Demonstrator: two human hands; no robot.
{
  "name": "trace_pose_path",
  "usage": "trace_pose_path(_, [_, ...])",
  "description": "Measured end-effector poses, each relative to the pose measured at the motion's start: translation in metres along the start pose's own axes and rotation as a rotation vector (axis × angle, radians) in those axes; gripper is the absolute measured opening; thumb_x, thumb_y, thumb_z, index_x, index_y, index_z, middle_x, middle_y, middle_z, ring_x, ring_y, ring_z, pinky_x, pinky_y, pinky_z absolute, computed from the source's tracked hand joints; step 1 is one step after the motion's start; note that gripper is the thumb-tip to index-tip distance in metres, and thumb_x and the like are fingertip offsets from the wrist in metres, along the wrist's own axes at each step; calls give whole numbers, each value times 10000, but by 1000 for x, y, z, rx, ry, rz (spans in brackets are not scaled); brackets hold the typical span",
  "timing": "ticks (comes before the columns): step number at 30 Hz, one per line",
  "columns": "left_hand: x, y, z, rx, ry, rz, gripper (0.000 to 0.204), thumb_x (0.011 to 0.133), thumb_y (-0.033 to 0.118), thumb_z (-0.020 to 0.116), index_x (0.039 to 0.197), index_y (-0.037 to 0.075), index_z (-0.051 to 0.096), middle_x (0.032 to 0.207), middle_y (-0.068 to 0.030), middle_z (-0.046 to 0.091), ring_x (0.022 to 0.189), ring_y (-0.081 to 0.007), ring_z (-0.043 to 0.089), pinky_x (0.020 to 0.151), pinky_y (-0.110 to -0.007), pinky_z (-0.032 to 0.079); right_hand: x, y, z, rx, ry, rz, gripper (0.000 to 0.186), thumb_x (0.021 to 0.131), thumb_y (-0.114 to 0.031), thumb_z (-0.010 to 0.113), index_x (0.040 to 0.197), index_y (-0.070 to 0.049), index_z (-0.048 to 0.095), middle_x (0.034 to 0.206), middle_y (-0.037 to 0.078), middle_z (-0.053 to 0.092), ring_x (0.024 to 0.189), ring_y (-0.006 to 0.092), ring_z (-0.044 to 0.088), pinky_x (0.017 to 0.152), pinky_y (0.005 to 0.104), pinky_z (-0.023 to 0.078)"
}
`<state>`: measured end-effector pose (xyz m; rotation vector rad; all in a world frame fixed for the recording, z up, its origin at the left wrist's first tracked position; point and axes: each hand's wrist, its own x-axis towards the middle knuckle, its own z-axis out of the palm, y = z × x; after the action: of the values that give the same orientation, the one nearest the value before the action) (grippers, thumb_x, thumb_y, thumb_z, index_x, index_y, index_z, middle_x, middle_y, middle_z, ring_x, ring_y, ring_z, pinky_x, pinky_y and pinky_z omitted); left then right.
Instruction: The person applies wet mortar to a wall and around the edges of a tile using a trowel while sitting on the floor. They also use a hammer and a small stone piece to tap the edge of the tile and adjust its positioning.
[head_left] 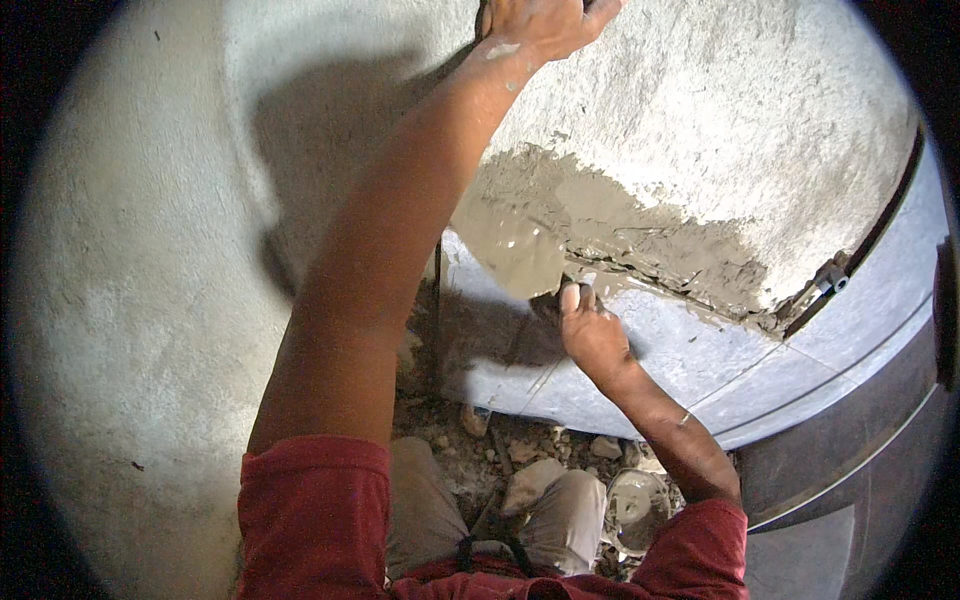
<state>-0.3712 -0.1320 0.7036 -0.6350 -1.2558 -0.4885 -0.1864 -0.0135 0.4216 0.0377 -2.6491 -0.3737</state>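
My right hand is closed around the handle of a trowel. The trowel's blade, smeared with wet mortar, lies against the wall just above the edge of the grey tiles. A band of wet grey-brown mortar spreads over the rough wall to the right of the blade. High up, my left hand reaches to the wall with its thumb stretched out; the upper frame edge cuts off most of its fingers. Nothing shows in it.
Grey tiles run in a curving row below the mortar, with a dark gap at their right end. A small dark fitting sticks out there. A bucket with mortar stands beside my right leg. Stones and rubble lie on the ground.
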Motion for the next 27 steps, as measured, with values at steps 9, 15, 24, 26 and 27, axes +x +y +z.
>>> trace_pose_path(9, [-1,1,4,11,12,15,677,867,457,552,1399,63,411,1477,-211,337,1375,-375,280,1093,-625,161,-1,24,-46,407,-376,-102,303,950,-176,478,1114,79,464,922,326,621,832,467,641,699,518,537])
trace_pose_path(15, [-3,-3,4,10,34,18,680,866,455,553,1406,67,408,1480,-201,339,1381,-364,277,1103,-625,141,18,52,-130,499,-670,-13,428,895,-314,597,1112,34,472,879,268,640,897,429,619,846,502,472])
trace_pose_path(24, [-3,0,-2,-3,6,-13,691,869,470,540,1416,73,397,1487,-209,330,1381,-374,276,1093,-639,151,2,47,-94,571,-13,-38,338,909,-255,602,1083,12,486,842,250,622,756,424,642,710,470,519])
trace_pose_path(26, [-2,3,3,-21,17,-17,689,869,469,540,1414,73,399,1487,-210,330,1380,-375,277,1091,-641,153,16,24,-64,504,20,14,293,948,-228,522,1043,41,452,821,231,613,674,390,654,671,448,561])
trace_pose_path(27, [-2,1,2,-21,12,-12,689,869,471,539,1413,72,401,1484,-213,331,1378,-376,279,1089,-644,155,23,13,-57,492,-133,93,233,955,-189,487,1027,29,446,833,248,621,695,409,655,635,479,552])
